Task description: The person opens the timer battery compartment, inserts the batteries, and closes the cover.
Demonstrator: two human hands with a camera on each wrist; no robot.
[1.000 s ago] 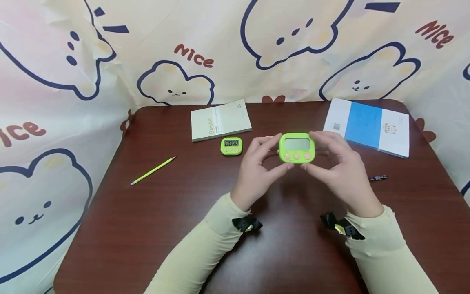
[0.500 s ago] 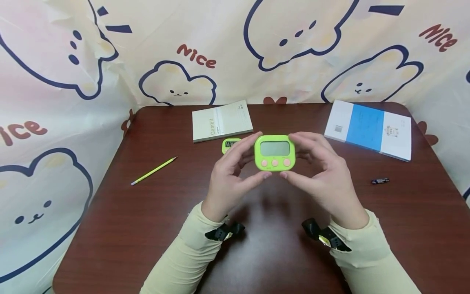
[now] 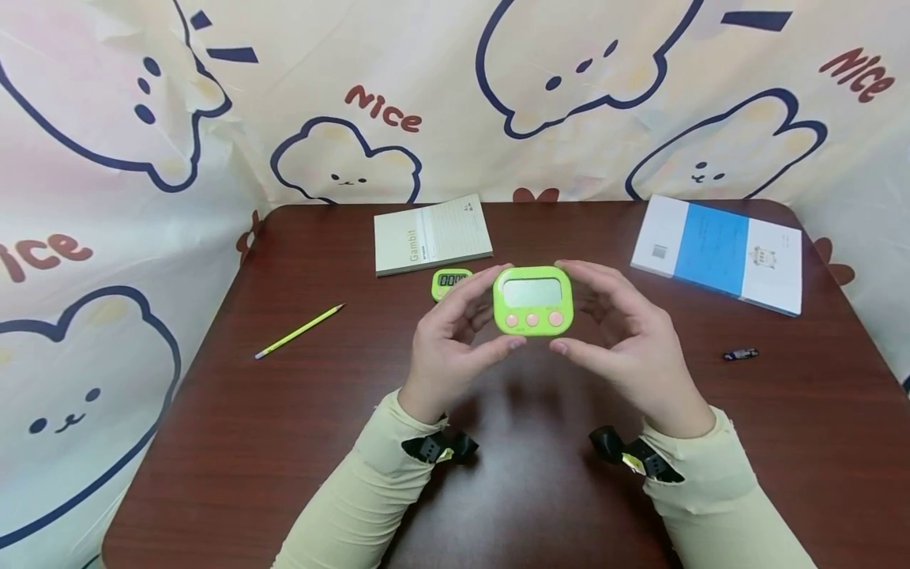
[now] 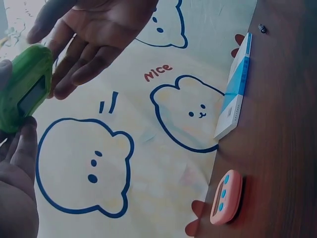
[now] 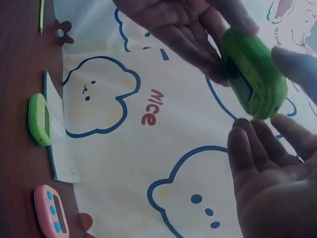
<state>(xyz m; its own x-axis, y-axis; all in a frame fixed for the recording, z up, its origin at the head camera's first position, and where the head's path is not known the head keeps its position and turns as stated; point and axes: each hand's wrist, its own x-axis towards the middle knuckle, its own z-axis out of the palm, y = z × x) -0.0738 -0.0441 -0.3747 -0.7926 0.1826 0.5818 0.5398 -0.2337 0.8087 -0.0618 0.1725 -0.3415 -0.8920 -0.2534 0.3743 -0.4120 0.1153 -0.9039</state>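
Note:
A green digital timer with a blank screen and pink buttons is held up above the table between both hands. On its left side, my left hand grips it with fingers above and thumb at the lower corner. My right hand holds the right side, its fingertips near the top corner and its thumb close under the bottom edge. Another green timer, its display lit, lies partly behind the left hand. A pink timer with blue buttons shows in both wrist views, but the head view hides it.
A pale notebook lies at the back of the brown table. A blue and white book is at the back right. A yellow pencil lies left, a small dark battery-like cylinder right. Patterned cloth hangs behind.
Both hands have brought the held timer left and nearer, so it looks larger. The left hand now partly covers the lit timer. Over the last half second the hands barely move.

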